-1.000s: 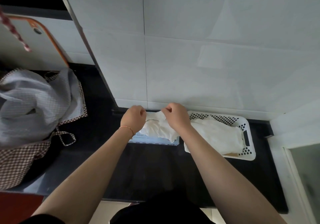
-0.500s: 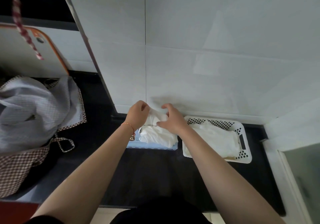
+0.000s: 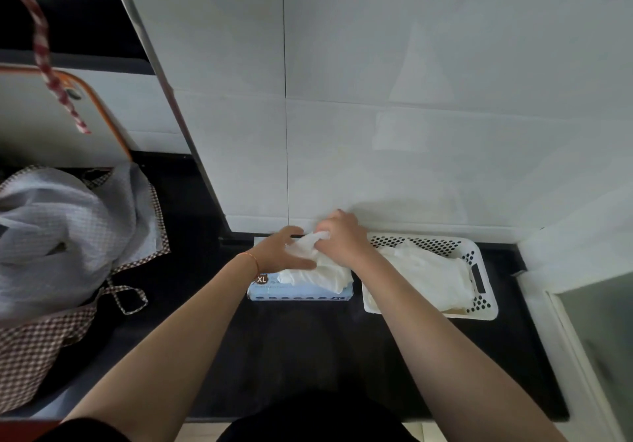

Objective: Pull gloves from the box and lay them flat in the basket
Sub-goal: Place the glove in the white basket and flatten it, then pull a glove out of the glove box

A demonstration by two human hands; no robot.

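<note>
A pale blue glove box [image 3: 301,291] marked XL lies on the dark counter against the tiled wall. White gloves [image 3: 322,272] bulge out of its top. My right hand [image 3: 339,239] grips a bunch of this white glove material above the box. My left hand [image 3: 279,251] rests beside it with fingers spread, touching the gloves on the box. Just to the right stands a white perforated basket [image 3: 483,301] with white gloves [image 3: 428,273] lying in it.
A grey and checked cloth bag [image 3: 58,243] sits on the counter at the left. An orange-rimmed board [image 3: 51,116] leans behind it, with a checked strap [image 3: 44,54] hanging in front. The dark counter [image 3: 308,349] runs to a white ledge [image 3: 582,339] on the right.
My left hand has let go of its pinch and spread its fingers over the gloves. My right hand has closed round the glove bunch and lifted it slightly.
</note>
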